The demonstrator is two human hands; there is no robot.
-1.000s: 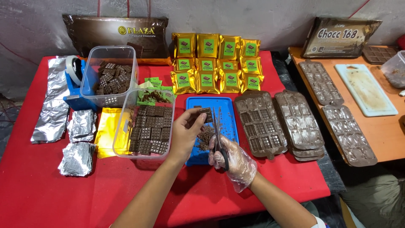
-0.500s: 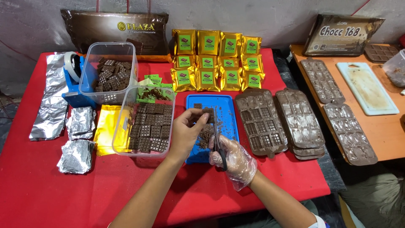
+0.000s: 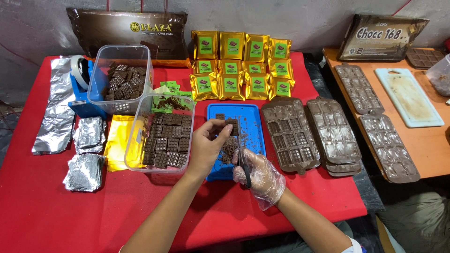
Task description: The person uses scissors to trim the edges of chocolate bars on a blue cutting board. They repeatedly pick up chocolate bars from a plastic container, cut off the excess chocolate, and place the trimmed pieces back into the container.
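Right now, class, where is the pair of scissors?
In the head view, the scissors are held in the gloved right hand over the blue tray, right of the bare left hand, which holds a chocolate piece.

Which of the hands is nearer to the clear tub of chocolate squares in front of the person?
Left. The left hand, holding a chocolate bar, sits right beside the clear tub, near its right wall. The gloved right hand, holding scissors, is further right, over the blue tray.

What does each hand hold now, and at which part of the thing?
The left hand pinches a chocolate bar at its left edge. The gloved right hand holds scissors by the handles, blades pointing up beside the bar.
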